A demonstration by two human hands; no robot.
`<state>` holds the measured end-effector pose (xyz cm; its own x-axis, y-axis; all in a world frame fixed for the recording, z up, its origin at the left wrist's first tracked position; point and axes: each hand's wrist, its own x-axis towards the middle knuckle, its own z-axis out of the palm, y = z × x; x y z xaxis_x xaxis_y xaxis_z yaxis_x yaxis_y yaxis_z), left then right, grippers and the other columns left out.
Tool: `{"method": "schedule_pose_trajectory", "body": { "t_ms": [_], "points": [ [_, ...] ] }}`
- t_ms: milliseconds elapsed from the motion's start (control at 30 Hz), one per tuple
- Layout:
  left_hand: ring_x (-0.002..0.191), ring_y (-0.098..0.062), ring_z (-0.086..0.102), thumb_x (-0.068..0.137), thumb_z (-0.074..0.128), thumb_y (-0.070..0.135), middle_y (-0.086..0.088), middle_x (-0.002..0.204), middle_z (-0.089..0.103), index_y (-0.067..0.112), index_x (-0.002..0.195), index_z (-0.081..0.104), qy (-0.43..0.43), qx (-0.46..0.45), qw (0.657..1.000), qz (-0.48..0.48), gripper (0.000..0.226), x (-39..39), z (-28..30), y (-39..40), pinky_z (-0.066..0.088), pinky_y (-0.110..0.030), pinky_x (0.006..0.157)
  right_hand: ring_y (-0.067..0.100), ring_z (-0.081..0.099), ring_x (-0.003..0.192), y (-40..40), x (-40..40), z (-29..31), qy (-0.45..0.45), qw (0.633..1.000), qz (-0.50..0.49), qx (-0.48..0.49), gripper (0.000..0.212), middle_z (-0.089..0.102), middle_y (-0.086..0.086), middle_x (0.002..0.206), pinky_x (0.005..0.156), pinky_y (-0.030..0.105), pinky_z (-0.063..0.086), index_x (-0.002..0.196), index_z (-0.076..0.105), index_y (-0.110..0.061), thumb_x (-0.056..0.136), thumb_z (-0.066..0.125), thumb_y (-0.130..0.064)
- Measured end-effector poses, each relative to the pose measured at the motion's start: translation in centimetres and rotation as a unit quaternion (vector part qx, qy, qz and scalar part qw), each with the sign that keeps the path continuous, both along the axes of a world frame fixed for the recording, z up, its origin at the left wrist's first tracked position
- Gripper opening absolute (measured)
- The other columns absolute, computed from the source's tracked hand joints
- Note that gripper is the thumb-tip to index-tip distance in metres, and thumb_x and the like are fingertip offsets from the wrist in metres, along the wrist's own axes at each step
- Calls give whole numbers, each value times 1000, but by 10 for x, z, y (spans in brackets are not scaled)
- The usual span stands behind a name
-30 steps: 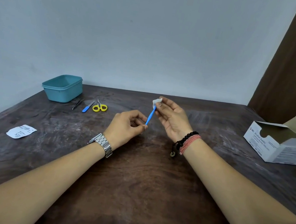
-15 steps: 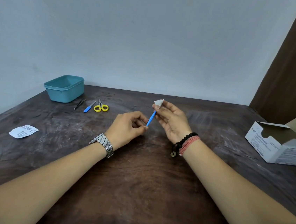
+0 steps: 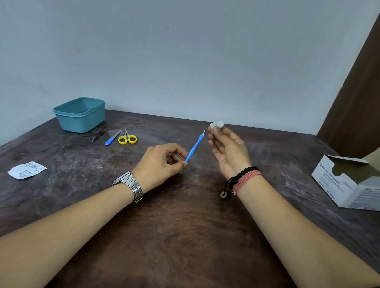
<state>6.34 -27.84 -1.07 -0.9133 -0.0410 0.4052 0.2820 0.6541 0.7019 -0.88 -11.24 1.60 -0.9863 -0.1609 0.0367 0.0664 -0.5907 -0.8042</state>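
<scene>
Left fingers (image 3: pixel 182 164): curled in, with thumb and forefinger pinching the lower end of the blue tool (image 3: pixel 194 148).
Blue tool: slants up and to the right out of the left hand (image 3: pixel 162 162), thin pointed tip uppermost.
Right fingers (image 3: pixel 214 132): thumb and fingertips pinch a small white pad (image 3: pixel 217 124); the remaining fingers are loosely bent.
White pad: stands up above the fingertips of the right hand (image 3: pixel 228 151), just above and to the right of the tool's tip, with a small gap between them.
Hands: near each other over the middle of the dark wooden table (image 3: pixel 174 236).
Wrists: a metal watch (image 3: pixel 130 185) on the left, black beads and a red thread band (image 3: pixel 244 179) on the right.
Far left of table: a teal tub (image 3: pixel 79 114), with tweezers (image 3: pixel 99 134), a second blue-handled tool (image 3: pixel 112 138) and yellow scissors (image 3: pixel 127 138) lying side by side just beside it.
Left edge: a white packet (image 3: pixel 26 170) lies flat, well apart from the hands.
Right edge: an open white box (image 3: pixel 353 184) with its flap up.
</scene>
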Motion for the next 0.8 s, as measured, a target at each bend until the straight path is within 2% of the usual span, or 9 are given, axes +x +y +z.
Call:
{"method": "schedule_pose_trajectory", "body": {
  "t_ms": [100,200,400,600,667,800],
  "points": [
    [71,-16,71,79,73,14,3,73,73,22,89,71,-1,12,1000,8,13,-1,0,0,56,-32,78,10,59,68,-2,0,-9,-13,995,-11,96,11,66,6,81,60,15,53,94,67,-7,87,63,1],
    [70,-12,70,79,73,14,4,74,73,24,88,71,-1,19,1000,15,13,-1,-1,0,56,-29,76,8,57,62,-10,7,-11,38,983,34,178,21,66,3,76,59,15,51,108,66,2,88,61,4],
    [73,-10,70,79,73,16,3,74,74,22,86,74,1,21,999,27,10,-1,-1,-1,56,-28,78,10,59,64,-11,7,-4,69,986,23,148,21,65,6,78,61,16,53,108,64,5,89,58,5],
    [71,-10,69,79,72,18,4,72,73,22,83,73,11,16,998,56,7,-2,-1,-2,56,-31,76,11,60,64,-17,12,-10,79,972,67,211,15,65,8,76,60,17,52,102,67,2,88,61,3],
    [72,-9,69,79,73,19,4,73,73,21,83,73,7,12,998,56,5,-1,0,-2,56,-28,74,11,59,65,-13,8,-4,93,976,38,195,12,66,7,77,62,17,52,96,68,-2,88,61,3],
    [72,-10,69,79,73,18,3,73,73,19,84,73,4,10,998,61,4,0,1,0,53,-24,72,10,58,65,-8,7,-5,96,976,37,192,15,66,7,78,62,17,53,101,68,0,89,61,1]
  ]
}}
